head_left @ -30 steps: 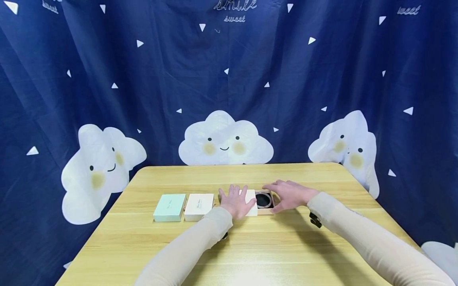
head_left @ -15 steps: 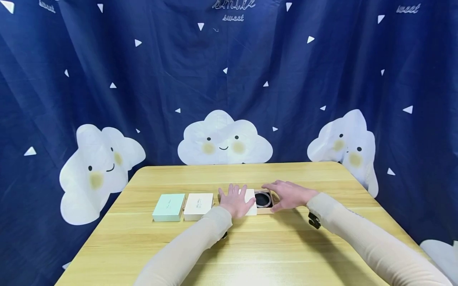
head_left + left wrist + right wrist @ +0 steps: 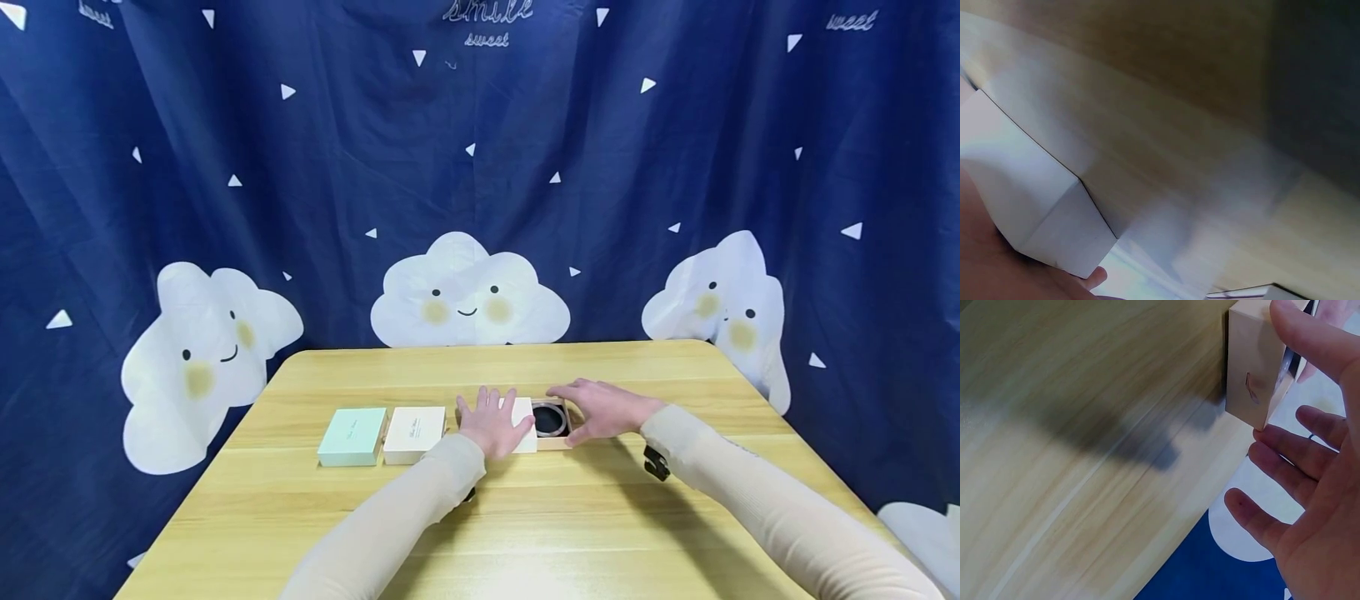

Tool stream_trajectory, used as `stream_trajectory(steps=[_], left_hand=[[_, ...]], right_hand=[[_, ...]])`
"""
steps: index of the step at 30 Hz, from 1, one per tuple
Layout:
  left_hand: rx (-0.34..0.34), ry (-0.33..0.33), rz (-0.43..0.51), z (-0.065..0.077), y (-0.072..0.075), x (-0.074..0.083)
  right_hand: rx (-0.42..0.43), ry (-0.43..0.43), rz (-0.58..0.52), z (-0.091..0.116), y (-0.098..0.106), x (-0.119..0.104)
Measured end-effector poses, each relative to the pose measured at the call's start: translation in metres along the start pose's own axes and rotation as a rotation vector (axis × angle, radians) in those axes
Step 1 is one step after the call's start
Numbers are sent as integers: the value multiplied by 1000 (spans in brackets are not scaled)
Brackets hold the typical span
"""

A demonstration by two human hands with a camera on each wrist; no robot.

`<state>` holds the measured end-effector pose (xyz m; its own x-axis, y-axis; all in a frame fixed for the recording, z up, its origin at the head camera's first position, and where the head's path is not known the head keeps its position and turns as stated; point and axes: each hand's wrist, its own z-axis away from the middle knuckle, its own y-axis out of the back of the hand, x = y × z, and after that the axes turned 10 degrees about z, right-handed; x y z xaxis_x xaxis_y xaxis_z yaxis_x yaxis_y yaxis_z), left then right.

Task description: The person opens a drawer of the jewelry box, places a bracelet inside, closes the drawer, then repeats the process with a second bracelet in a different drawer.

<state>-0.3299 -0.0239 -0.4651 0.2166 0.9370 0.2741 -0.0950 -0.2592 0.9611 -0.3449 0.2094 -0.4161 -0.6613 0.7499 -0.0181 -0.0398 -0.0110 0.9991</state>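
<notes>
A white box sleeve (image 3: 527, 442) lies on the table under my left hand (image 3: 491, 427), whose spread, fairly straight fingers rest across its top. In the left wrist view, a fingertip (image 3: 1099, 276) shows beyond the sleeve's corner. Out of the sleeve's right end sticks a pinkish box drawer (image 3: 553, 444). Inside it, a ring-shaped bracelet (image 3: 552, 434) sits on a black pad. My right hand (image 3: 607, 408) holds the drawer's outer end between thumb and fingers. A small pull loop (image 3: 1252, 389) is on the end wall; the other right fingers are spread.
To the left stand a mint-green box (image 3: 352, 437) and a cream box (image 3: 415, 435), both closed, side by side. They share the light wooden table (image 3: 525, 517). A blue curtain (image 3: 480, 117) with cloud patterns hangs behind the table's far edge.
</notes>
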Motion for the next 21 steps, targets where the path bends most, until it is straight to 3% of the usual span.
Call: stream_trajectory(steps=[21], left_hand=[[6,-12,5,1,0,-1]], right_hand=[[7,22,-22,-7,-1,-4]])
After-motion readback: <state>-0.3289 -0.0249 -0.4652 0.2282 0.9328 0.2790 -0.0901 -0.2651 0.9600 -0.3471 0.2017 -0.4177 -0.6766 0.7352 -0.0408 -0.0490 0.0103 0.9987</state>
